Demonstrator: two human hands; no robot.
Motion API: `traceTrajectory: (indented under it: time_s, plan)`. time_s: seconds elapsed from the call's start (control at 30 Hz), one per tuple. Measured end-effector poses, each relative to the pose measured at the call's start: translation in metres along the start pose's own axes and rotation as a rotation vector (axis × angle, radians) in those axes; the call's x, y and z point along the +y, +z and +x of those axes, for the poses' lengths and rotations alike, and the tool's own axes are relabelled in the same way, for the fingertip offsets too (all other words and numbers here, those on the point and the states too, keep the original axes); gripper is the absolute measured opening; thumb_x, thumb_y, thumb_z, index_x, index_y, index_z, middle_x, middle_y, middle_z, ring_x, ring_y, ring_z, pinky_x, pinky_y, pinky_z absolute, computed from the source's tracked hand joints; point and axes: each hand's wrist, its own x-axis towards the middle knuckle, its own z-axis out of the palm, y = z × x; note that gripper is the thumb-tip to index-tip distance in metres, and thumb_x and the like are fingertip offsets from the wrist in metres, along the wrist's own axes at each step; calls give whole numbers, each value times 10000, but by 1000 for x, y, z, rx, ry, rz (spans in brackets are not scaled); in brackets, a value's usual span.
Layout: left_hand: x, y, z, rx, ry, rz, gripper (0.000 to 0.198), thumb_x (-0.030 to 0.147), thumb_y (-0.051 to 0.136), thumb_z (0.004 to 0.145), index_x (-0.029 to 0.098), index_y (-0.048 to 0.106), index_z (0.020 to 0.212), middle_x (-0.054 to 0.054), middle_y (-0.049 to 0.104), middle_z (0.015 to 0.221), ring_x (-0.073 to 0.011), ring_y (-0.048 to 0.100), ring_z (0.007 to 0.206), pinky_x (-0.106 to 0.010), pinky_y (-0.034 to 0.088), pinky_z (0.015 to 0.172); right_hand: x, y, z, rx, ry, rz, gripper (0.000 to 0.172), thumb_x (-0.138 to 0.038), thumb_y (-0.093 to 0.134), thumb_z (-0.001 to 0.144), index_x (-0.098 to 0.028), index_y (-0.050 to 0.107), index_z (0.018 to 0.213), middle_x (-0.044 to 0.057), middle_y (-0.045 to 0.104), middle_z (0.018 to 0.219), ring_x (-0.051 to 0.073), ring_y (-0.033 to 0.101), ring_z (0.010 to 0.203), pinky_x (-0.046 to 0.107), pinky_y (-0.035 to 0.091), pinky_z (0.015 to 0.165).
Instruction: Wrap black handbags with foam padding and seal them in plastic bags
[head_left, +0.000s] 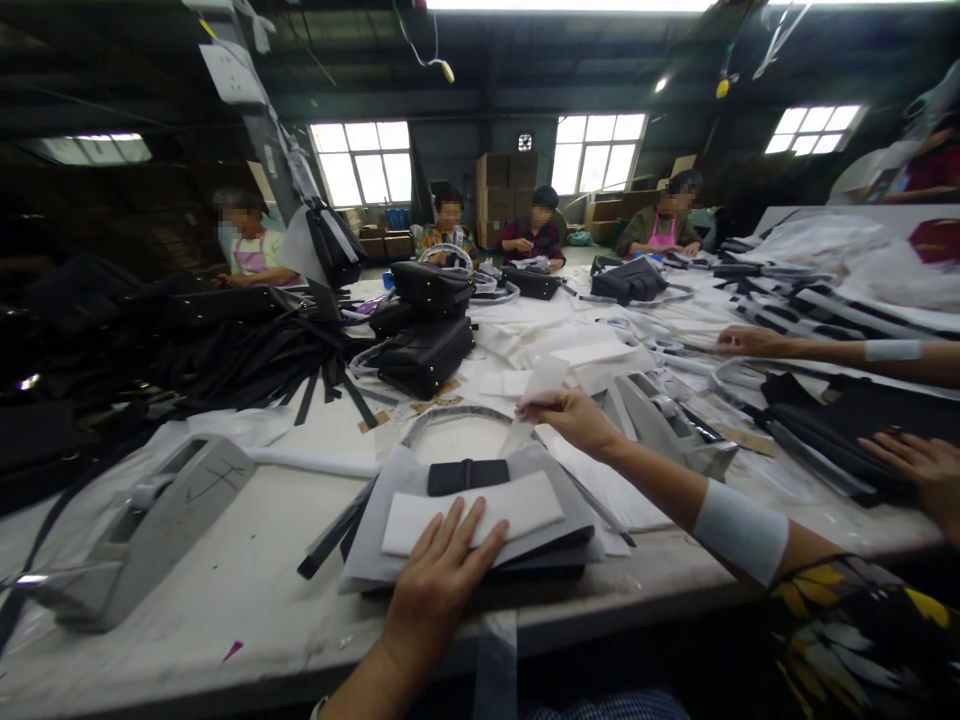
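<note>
My left hand (442, 580) lies flat, fingers spread, on a white foam sheet (517, 505). The sheet rests on a flat black bag (466, 474) that is wrapped in grey paper (375, 520) at the table's front edge. A grey curved handle (450, 415) arches just behind the bag. My right hand (574, 415) reaches in from the right, above and behind the bag. Its thumb and fingers pinch a thin translucent white sheet (536, 385), which hangs down towards the bag.
A grey tape dispenser (150, 520) stands at the front left and another (667, 420) beyond my right hand. Stacked black bags (427, 330) and a heap of black straps (247, 350) fill the middle left. A co-worker's hands (919, 470) work at the right; several people sit along the far side.
</note>
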Motion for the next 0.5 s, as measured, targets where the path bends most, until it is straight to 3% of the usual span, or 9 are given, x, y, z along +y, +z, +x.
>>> traceTrajectory:
  time_s: [0.17,0.27,0.37,0.5]
  plan:
    - [1,8,-2,43,-21,-28,519,118,398,993,346,453,1456,-11,455,1523,-261,469,1372,-418,472,1077,-12,-17,-22,30,-26,-90,254,-400,748,738,-179,789,857,60,782,895,254,729,883,408,553,922]
    - [0,8,-1,34,-23,-31,512,120,391,996,345,462,1450,-15,472,1510,-264,486,1359,-425,487,1060,-19,-16,-50,-29,-81,-276,199,-355,706,815,-207,793,915,51,781,950,250,729,925,381,552,935]
    - [-1,3,2,-2,2,-28,497,132,404,996,327,467,1449,-36,493,1493,-270,513,1335,-427,510,1035,-21,-3,-84,-163,-266,-525,249,-231,570,918,-233,759,1080,44,761,1077,217,719,1003,348,548,966]
    - [0,1,6,1,-18,-42,462,157,450,989,313,508,1420,-49,517,1472,-286,540,1308,-453,530,1011,-16,18,-116,-274,-530,-748,467,-47,425,890,-153,633,1294,94,683,1262,210,645,1175,408,496,1065]
